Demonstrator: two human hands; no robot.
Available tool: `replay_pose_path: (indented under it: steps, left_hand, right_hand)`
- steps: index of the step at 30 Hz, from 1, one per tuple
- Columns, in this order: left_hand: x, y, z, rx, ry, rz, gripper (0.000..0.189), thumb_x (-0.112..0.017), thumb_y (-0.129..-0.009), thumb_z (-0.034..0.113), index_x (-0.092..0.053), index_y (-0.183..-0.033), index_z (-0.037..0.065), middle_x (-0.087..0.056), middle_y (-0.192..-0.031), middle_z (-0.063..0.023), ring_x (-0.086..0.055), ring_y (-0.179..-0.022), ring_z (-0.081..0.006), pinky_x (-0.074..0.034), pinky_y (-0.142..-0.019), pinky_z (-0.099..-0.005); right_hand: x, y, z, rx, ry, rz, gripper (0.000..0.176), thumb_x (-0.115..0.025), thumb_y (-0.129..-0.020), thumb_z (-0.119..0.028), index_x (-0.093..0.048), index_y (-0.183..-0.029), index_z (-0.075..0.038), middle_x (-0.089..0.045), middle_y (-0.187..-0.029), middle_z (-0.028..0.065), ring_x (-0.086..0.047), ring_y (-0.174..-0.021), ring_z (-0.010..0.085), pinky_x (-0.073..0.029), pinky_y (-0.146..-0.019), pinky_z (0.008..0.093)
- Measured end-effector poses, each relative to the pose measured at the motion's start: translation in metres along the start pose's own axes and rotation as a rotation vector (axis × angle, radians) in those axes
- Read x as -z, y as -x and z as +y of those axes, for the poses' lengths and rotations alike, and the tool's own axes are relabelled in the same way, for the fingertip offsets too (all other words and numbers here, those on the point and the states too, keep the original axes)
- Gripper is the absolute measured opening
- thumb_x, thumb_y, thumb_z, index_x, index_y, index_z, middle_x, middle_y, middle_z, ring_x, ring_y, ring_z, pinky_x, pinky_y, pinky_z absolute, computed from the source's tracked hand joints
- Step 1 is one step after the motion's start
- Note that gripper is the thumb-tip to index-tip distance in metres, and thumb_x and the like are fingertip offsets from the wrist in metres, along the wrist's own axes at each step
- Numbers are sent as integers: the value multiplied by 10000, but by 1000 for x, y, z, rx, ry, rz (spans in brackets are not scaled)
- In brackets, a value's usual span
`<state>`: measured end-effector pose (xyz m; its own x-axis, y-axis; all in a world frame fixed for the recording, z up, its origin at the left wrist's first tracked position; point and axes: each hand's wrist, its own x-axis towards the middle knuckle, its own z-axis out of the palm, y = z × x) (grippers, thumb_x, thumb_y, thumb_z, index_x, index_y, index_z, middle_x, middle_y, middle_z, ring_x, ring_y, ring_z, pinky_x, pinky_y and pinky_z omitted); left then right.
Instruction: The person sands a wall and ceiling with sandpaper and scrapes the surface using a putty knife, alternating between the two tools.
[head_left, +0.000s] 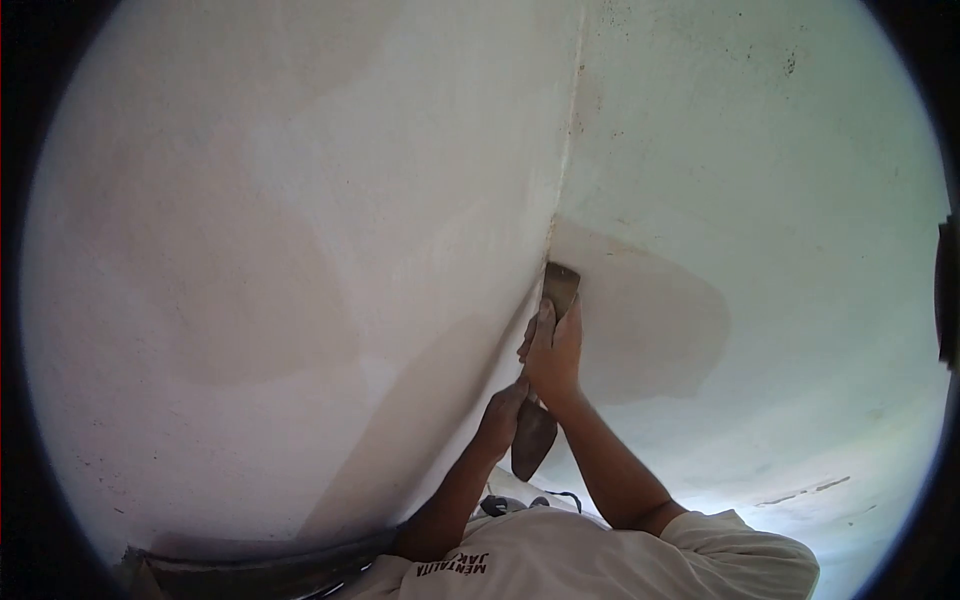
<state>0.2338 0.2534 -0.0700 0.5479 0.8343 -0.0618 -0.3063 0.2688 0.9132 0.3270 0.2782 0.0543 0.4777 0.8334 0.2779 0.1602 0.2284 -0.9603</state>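
My right hand (553, 352) is shut on a flat putty blade (561, 286) and presses it against the inner corner (560, 180) where two pale plastered walls meet. Just below it, my left hand (504, 412) grips a pointed trowel (532, 442), whose dark blade hangs downward close to the corner. A darker, damp-looking patch of plaster (645, 330) spreads over the right wall beside the blade. Both forearms rise from the bottom of the view, above my white T-shirt (600, 560).
The left wall (260, 250) shows large uneven tan and white patches. A dark strip (260, 572) runs along its bottom edge. A small grey object with a cord (512, 504) lies below my hands. A dark object (946, 290) sits at the right edge.
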Motion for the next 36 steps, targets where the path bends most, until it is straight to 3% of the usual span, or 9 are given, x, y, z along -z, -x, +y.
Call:
replay_pose_path:
  steps: [3, 10, 16, 19, 23, 26, 30, 32, 36]
  left_hand:
    - [4, -2, -2, -25, 57, 71, 453, -424, -1065, 386, -608, -1246, 13, -628, -1069, -13, -549, -970, -93, -451, -882, -279]
    - [15, 6, 15, 272, 238, 35, 487, -419, -1062, 425, -606, -1248, 15, -625, -1123, -23, -554, -1023, -124, -441, -940, -301]
    - [18, -3, 0, 213, 282, 29, 510, -414, -1059, 450, -598, -1259, 18, -626, -1128, -33, -557, -1015, -130, -434, -950, -301]
    - [9, -1, 4, 63, 222, 47, 536, -423, -1052, 463, -592, -1262, -1, -625, -1131, -51, -553, -1014, -127, -430, -957, -298]
    - [2, -1, -2, 76, 113, 138, 518, -430, -1053, 444, -605, -1235, -9, -625, -1108, -50, -540, -1011, -106, -431, -938, -284]
    - [4, 4, 31, 144, 8, 86, 482, -438, -1056, 416, -626, -1204, -2, -627, -1110, -45, -539, -1020, -105, -419, -949, -280]
    - [10, -7, -11, 86, 63, 95, 459, -434, -1058, 414, -633, -1198, 24, -620, -1065, -18, -533, -973, -100, -427, -915, -284]
    - [4, 3, -1, 111, 100, 62, 478, -412, -1059, 436, -607, -1249, 43, -611, -1036, 2, -540, -927, -104, -448, -875, -286]
    - [3, 5, 26, 95, 88, 89, 486, -408, -1061, 432, -617, -1231, 27, -622, -1065, -18, -547, -954, -108, -441, -902, -291]
  right_hand:
    - [-1, 0, 9, -4, 10, 5, 126, -415, -1048, -183, -424, -1061, -58, -486, -650, 14, -483, -453, 86, -436, -408, 246]
    - [-7, 2, 16, -59, -217, -41, 186, -426, -1058, -243, -441, -1114, -67, -456, -637, 3, -429, -424, 83, -397, -390, 251]
    - [-10, -4, 8, -126, -249, -47, 222, -416, -1064, -273, -456, -1121, -62, -416, -626, -6, -390, -413, 83, -359, -370, 259]
    - [-8, -5, 13, -116, -235, -50, 234, -421, -1065, -282, -461, -1110, -57, -412, -623, -5, -391, -413, 86, -355, -363, 265]
    - [-1, -3, 12, -206, -287, -70, 255, -431, -1064, -300, -467, -1085, -49, -410, -620, -4, -396, -413, 91, -352, -359, 270]
    - [-7, -10, 9, -158, -324, -72, 135, -471, -1043, -217, -452, -1040, -84, -433, -622, -25, -397, -430, 63, -345, -366, 245]
    - [-2, -6, 7, -233, -284, -58, 174, -474, -1045, -242, -458, -1019, -71, -422, -609, -18, -399, -417, 77, -349, -359, 258]
    - [0, -3, 15, -237, -269, -56, 245, -462, -1055, -290, -482, -1038, -47, -399, -601, -8, -405, -412, 97, -354, -359, 271]
    - [-10, -8, 5, -186, -248, -28, 221, -464, -1054, -273, -472, -1010, -56, -400, -597, -9, -404, -407, 94, -361, -358, 272]
